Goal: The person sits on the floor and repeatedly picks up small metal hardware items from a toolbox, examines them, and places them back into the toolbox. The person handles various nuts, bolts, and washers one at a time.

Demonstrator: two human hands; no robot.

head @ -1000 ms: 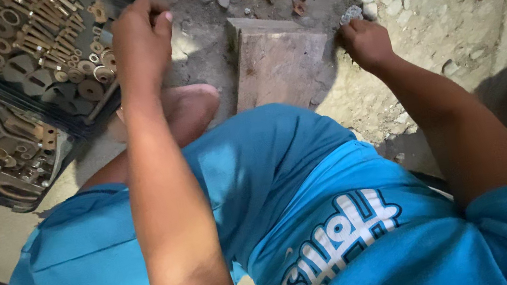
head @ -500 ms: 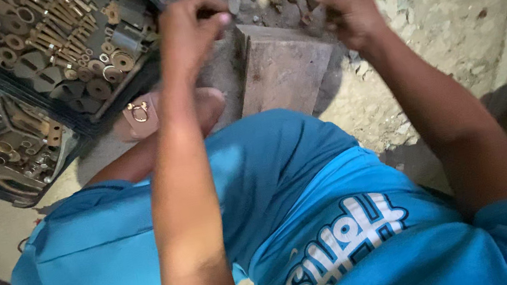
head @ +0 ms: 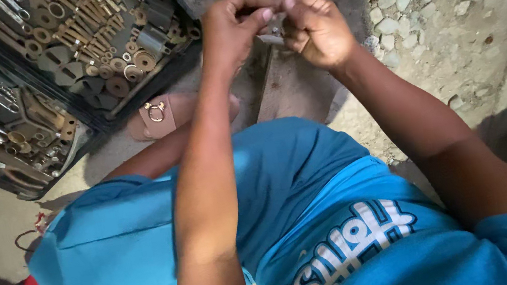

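1. Now both hands have come together above the wooden block (head: 289, 87).
2. Left hand (head: 233, 28) and right hand (head: 317, 29) pinch one small metal piece (head: 271, 36), lifted off the ground.
3. Tray of bolts (head: 85, 47) sits left of block.

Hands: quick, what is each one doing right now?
Left hand: closed, pinching a small metal part.
Right hand: closed, pinching the same part.
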